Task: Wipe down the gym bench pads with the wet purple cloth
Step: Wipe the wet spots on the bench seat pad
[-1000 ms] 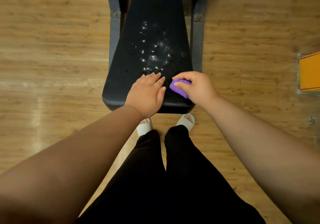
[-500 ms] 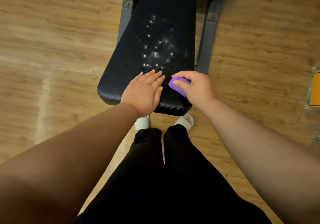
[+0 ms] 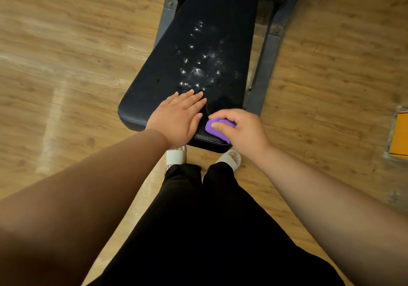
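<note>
- Our right hand (image 3: 242, 131) pinches the purple cloth (image 3: 217, 128) at the near right corner of the pad (image 3: 212, 16).
- Our left hand (image 3: 178, 117) lies flat beside it, fingers straight.
- The shiny spots (image 3: 198, 70) lie farther up the pad.

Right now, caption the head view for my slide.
The right hand grips the purple cloth at the near end of the bench pad; left hand rests flat beside it.

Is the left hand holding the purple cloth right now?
No, the left hand lies flat with straight fingers on the bench pad, while the right hand holds the purple cloth.
</note>
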The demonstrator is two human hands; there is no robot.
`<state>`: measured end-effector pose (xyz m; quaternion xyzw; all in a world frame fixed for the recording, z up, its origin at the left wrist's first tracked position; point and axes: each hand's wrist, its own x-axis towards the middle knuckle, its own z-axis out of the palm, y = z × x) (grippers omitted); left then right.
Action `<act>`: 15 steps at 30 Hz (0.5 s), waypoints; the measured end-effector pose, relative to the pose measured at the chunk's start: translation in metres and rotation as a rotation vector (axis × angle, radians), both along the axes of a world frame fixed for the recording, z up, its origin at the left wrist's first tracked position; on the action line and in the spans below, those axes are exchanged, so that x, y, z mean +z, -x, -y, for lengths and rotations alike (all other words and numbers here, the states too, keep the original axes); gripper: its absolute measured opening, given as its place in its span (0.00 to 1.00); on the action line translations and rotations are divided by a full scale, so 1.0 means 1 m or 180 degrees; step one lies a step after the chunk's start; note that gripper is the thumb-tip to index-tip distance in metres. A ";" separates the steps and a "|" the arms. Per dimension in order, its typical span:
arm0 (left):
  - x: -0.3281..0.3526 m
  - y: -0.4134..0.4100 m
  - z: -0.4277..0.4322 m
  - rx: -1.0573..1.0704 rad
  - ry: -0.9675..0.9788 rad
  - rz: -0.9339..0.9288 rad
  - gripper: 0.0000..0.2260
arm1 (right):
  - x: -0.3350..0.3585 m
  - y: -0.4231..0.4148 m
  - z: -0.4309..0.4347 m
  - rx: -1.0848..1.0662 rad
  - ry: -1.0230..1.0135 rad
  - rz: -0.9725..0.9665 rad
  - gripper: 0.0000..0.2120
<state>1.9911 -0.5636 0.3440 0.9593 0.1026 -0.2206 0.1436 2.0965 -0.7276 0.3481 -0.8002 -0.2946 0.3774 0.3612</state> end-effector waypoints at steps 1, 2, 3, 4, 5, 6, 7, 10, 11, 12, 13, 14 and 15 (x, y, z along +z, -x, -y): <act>0.000 0.000 0.000 0.0006 -0.0011 -0.0001 0.26 | 0.001 0.003 0.004 0.0049 -0.0037 -0.0032 0.09; 0.000 0.000 0.000 0.0006 -0.0019 -0.0005 0.27 | -0.001 0.001 0.004 0.0062 -0.0043 -0.0047 0.10; 0.000 0.000 0.001 0.0002 -0.0019 -0.0007 0.27 | -0.004 -0.005 0.000 0.0044 -0.0017 -0.0030 0.10; 0.000 0.000 0.001 0.0002 -0.0019 -0.0002 0.28 | -0.009 -0.013 -0.006 0.0000 0.0027 0.0001 0.10; -0.001 0.000 0.001 0.0011 -0.0014 0.0015 0.28 | -0.014 -0.021 -0.013 -0.0072 0.0076 0.0036 0.09; 0.000 0.001 0.001 0.0025 -0.0008 0.0033 0.29 | -0.018 -0.027 -0.019 -0.0171 0.0108 0.0050 0.09; 0.001 0.000 0.001 0.0036 0.0000 0.0035 0.29 | -0.018 -0.029 -0.023 -0.0263 0.0123 0.0043 0.09; 0.001 0.000 0.000 0.0005 0.0007 -0.0045 0.24 | -0.012 -0.015 -0.013 -0.0288 0.0099 0.0023 0.09; 0.001 -0.001 0.000 -0.0007 0.0008 -0.0060 0.23 | -0.008 -0.008 -0.006 -0.0241 0.0054 0.0005 0.09; 0.001 -0.001 -0.001 -0.0010 0.0008 -0.0065 0.23 | -0.004 -0.002 0.000 -0.0199 0.0010 -0.0027 0.09; 0.001 -0.001 -0.001 -0.0007 0.0012 -0.0064 0.23 | -0.003 0.000 0.002 -0.0158 -0.0015 -0.0034 0.09; 0.001 -0.001 -0.001 -0.0011 0.0014 -0.0060 0.23 | -0.004 -0.002 0.001 -0.0139 -0.0011 -0.0015 0.09; 0.001 0.000 -0.002 -0.0021 0.0009 -0.0046 0.24 | -0.007 -0.007 -0.004 -0.0150 0.0013 0.0014 0.09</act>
